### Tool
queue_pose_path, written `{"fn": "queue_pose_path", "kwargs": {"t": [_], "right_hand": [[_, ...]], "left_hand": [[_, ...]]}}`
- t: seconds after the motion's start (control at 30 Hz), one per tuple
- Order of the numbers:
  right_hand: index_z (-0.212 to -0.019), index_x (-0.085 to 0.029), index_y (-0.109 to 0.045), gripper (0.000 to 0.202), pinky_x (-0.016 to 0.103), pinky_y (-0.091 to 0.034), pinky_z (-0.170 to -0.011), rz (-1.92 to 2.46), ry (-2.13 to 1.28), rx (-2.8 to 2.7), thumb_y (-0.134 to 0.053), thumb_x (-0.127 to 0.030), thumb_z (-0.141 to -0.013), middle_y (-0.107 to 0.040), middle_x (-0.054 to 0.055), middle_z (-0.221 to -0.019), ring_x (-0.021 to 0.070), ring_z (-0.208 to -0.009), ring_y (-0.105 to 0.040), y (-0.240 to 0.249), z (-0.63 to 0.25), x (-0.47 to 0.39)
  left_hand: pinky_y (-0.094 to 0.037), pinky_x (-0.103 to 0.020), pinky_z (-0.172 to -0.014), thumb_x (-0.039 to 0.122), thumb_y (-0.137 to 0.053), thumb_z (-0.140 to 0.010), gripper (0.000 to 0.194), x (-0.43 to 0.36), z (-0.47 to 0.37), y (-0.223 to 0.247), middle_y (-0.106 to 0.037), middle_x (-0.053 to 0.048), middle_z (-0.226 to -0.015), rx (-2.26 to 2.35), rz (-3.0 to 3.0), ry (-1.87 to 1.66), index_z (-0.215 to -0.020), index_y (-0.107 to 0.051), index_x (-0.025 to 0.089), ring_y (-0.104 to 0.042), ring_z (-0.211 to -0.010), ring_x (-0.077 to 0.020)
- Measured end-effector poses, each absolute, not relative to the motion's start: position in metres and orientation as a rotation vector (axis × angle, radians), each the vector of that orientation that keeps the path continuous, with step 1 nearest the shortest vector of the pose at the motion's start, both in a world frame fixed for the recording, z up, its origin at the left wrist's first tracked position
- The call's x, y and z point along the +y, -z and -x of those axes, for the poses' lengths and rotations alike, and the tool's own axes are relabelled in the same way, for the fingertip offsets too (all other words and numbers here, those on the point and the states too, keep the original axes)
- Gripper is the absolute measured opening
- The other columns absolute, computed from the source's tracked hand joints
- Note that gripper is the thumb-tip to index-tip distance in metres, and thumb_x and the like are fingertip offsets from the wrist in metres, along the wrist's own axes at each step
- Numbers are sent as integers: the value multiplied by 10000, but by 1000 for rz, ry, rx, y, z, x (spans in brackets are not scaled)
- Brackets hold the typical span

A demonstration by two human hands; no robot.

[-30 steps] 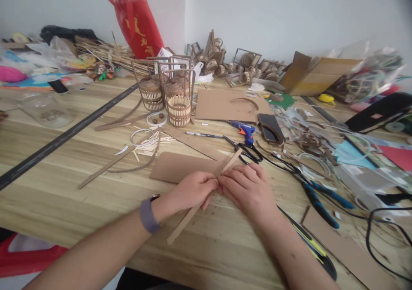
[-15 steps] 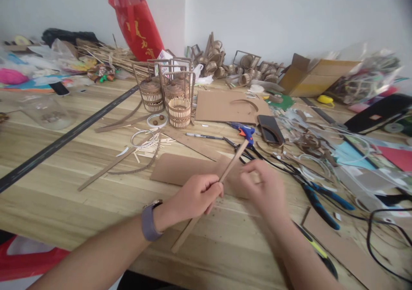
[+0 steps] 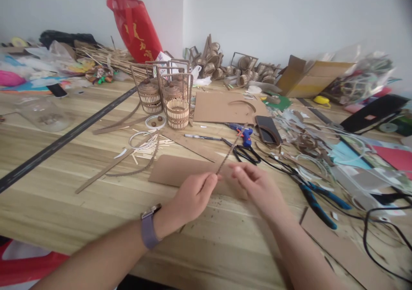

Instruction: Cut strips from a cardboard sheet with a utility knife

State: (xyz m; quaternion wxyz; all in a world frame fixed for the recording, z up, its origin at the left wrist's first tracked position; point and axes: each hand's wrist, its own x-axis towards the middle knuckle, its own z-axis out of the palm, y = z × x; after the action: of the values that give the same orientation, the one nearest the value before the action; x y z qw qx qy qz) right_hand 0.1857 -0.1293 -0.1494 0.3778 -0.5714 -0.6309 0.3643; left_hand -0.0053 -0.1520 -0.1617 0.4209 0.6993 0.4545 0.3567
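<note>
A narrow brown cardboard strip is pinched between the thumb and fingers of my left hand. Its thin edge faces up, and it slants away toward a blue glue gun. My right hand hovers just right of the strip, apart from it, with loosely bent fingers and nothing visible in them. Beneath both hands lies a flat cardboard piece. Brown crumbs are scattered on the wooden table nearer me. Black-handled scissors rest just beyond my right hand.
Small lidded baskets with tall handles stand behind, near short pale sticks. A larger cardboard sheet and a phone lie further back. To the right are blue-handled pliers, cables and cardboard scraps.
The strip has turned in my left hand from its flat face to its thin edge. My right hand has shifted slightly left and its fingers have loosened. The cutter by my right forearm is now mostly hidden.
</note>
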Motion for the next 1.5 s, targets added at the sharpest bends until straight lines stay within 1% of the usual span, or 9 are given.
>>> {"fn": "queue_pose_path", "kwargs": {"t": [0.17, 0.33, 0.5, 0.73, 0.9, 1.07, 1.27, 1.4, 1.5], "right_hand": [[-710, -206, -688, 441, 305, -480, -634, 1273, -1345, -1457, -709, -645, -742, -678, 16, -696, 172, -676, -595, 160, -167, -141], [-795, -191, -752, 426, 283, -462, -638, 1238, -1539, -1179, -849, -567, -619, -694, 18, -721, 140, -659, -582, 159, -171, -140], [-879, -200, -706, 433, 224, -356, -522, 1142, -1634, -1018, -914, -435, -579, -552, -63, -558, 85, -525, -462, 155, -172, -138], [-848, -220, -572, 491, 209, -361, -521, 1065, -1608, -855, -934, -331, -536, -582, -69, -641, 82, -549, -464, 153, -164, -140], [-870, -228, -601, 461, 217, -375, -545, 1040, -1443, -871, -916, -337, -551, -597, -44, -700, 91, -592, -482, 152, -174, -131], [-1007, -261, -644, 455, 256, -399, -544, 1035, -1343, -935, -862, -345, -617, -607, -29, -764, 113, -603, -500, 154, -198, -120], [-1117, -280, -650, 541, 261, -396, -514, 1020, -1272, -978, -861, -357, -625, -631, -29, -772, 100, -548, -443, 150, -207, -118], [-1169, -275, -627, 580, 291, -482, -604, 1096, -1219, -962, -840, -459, -662, -713, 47, -1028, 139, -692, -587, 153, -198, -121], [-1044, -254, -651, 378, 304, -499, -640, 1234, -912, -1226, -775, -435, -737, -720, 41, -937, 165, -738, -626, 154, -188, -130]], "left_hand": [[-424, -312, -748, 318, -372, -991, 261, -158, 2, 157, -684, -87, -929, 1225, -1972, -720, -931, -591, 190, -626, -843, -222], [-371, -288, -678, 326, -401, -995, 245, -156, 4, 162, -629, -39, -803, 1153, -2002, -686, -823, -525, 203, -569, -725, -183], [-278, -260, -587, 323, -463, -974, 316, -152, 6, 166, -472, 35, -646, 1061, -1949, -698, -685, -408, 205, -441, -610, -129], [-222, -253, -529, 401, -470, -970, 399, -149, 6, 163, -360, 65, -583, 991, -1788, -657, -642, -364, 201, -342, -554, -100], [-319, -231, -555, 472, -451, -973, 392, -147, 9, 162, -532, 33, -605, 862, -1544, -563, -785, -599, 162, -446, -557, -101], [-260, -217, -446, 632, -617, -835, 537, -141, 15, 158, -595, 8, -618, 652, -1106, -429, -969, -727, 124, -382, -459, -64], [-403, -202, -466, 496, -854, -639, 428, -137, 23, 154, -656, 0, -661, 547, -986, -302, -833, -732, 135, -510, -484, -65], [-399, -188, -445, 404, -827, -666, 329, -135, 22, 157, -661, -5, -643, 612, -958, -400, -799, -712, 126, -523, -474, -63], [-408, -188, -468, 410, -813, -687, 332, -132, 20, 161, -661, -10, -658, 692, -941, -575, -799, -688, 123, -532, -500, -64]]}}
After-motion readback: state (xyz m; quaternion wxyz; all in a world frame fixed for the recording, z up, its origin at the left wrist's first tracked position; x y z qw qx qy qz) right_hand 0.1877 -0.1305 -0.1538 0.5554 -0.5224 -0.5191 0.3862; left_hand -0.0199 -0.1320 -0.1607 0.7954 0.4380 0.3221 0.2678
